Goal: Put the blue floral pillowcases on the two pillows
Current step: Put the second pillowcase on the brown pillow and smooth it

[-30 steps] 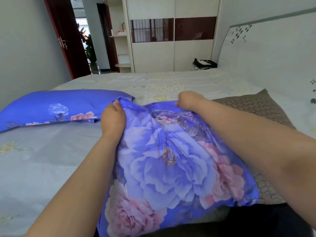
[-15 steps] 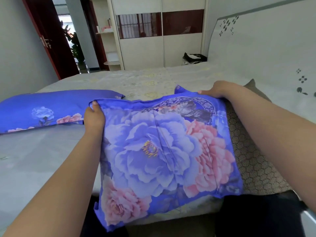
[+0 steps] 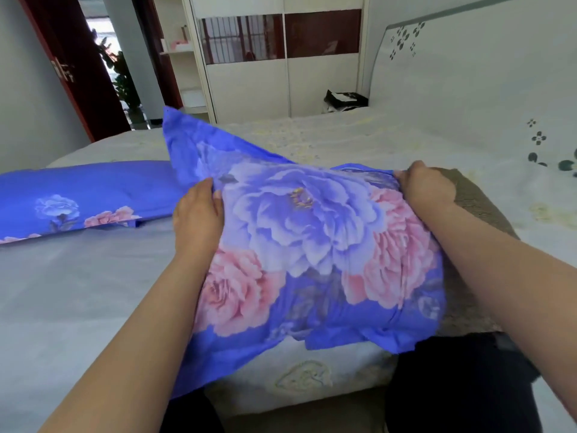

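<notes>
Two hands, left hand [image 3: 197, 217], right hand [image 3: 425, 189], gripping floral pillowcase [image 3: 307, 245] between them

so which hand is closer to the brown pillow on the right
The right hand. It grips the far edge of the blue floral pillowcase right beside the brown pillow. The left hand holds the pillowcase's opposite side, with the case's whole width between it and that pillow.

Smooth, faintly sheened blue floral cloth on the pillowcase [image 3: 312, 245]; coarse brown woven fabric on the pillow [image 3: 477, 201]; matt embroidered bedsheet [image 3: 78, 292]; glossy dark-red wardrobe panels [image 3: 323, 32]; glossy headboard [image 3: 468, 82].
</notes>
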A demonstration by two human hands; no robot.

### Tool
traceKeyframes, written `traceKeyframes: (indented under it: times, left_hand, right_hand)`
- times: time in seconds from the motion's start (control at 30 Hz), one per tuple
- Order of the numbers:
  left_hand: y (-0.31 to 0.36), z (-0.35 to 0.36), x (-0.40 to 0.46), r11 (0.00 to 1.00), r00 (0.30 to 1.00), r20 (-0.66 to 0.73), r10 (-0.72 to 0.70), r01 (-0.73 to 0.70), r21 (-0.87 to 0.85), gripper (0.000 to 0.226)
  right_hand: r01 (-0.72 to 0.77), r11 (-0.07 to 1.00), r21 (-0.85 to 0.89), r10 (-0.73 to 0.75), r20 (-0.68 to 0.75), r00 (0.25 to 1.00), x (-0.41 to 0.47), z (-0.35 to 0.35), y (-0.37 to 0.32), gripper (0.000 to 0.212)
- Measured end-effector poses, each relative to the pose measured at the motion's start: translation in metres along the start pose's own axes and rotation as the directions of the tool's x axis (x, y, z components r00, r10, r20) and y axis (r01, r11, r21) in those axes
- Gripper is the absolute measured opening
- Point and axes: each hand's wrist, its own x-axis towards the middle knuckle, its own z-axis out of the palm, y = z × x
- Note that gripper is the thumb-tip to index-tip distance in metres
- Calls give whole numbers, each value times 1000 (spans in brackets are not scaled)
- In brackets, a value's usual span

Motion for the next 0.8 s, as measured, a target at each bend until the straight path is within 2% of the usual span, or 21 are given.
traceKeyframes:
  times: [0.07, 0.13, 0.2, 0.27, 0.33, 0.37, 0.4, 0.47, 0.5, 0.53, 0.6, 0.7, 0.8]
  left_hand:
    - [21, -5, -7, 998, 996, 70, 56, -55, -15, 44]
    - [41, -5, -16, 992, 964, 234, 127, -122, -34, 52]
    - [57, 8, -29, 985, 903, 399, 159, -175, 3, 61]
    - [65, 24, -42, 972, 889, 434, 147, -212, 105, 64]
    - [67, 32, -48, 970, 915, 381, 135, -200, 135, 63]
    - [67, 34, -49, 975, 923, 362, 131, -187, 124, 63]
    - [65, 34, -49, 976, 929, 347, 131, -182, 116, 62]
    - [65, 32, -48, 970, 938, 308, 159, -207, 130, 60]
    - [66, 30, -49, 963, 942, 283, 182, -229, 143, 59]
    - [67, 29, -50, 956, 946, 253, 204, -247, 155, 58]
    - [69, 27, -51, 946, 949, 211, 235, -273, 177, 55]
    - [61, 33, -58, 938, 932, 292, 215, -281, 204, 55]
    - [50, 41, -71, 944, 927, 312, 206, -272, 186, 65]
  right_hand:
    - [-31, 997, 73, 25, 72, 997, -4, 0, -11, 62]
    - [-19, 997, 78, 2, 203, 979, -9, -12, -26, 68]
    - [17, 990, 139, -60, 314, 947, -22, -25, -41, 60]
    - [71, 958, 279, -168, 340, 925, -42, -29, -53, 42]
    - [121, 920, 372, -244, 302, 922, -63, -19, -52, 20]
    - [167, 932, 323, -254, 250, 934, -72, -14, -44, 16]
    - [196, 952, 236, -238, 165, 957, -74, -9, -30, 23]
    - [84, 989, 118, -80, -44, 996, -62, -6, 9, 30]
    - [-3, 993, 118, 14, -89, 996, -54, -6, 27, 31]
    - [-62, 991, 119, 74, -98, 992, -45, -4, 38, 33]
    - [-73, 989, 130, 85, -86, 993, -36, 2, 41, 36]
    - [-12, 979, 203, 30, -82, 996, -43, 10, 19, 47]
    - [-34, 952, 306, 48, -39, 998, -63, 9, 5, 52]
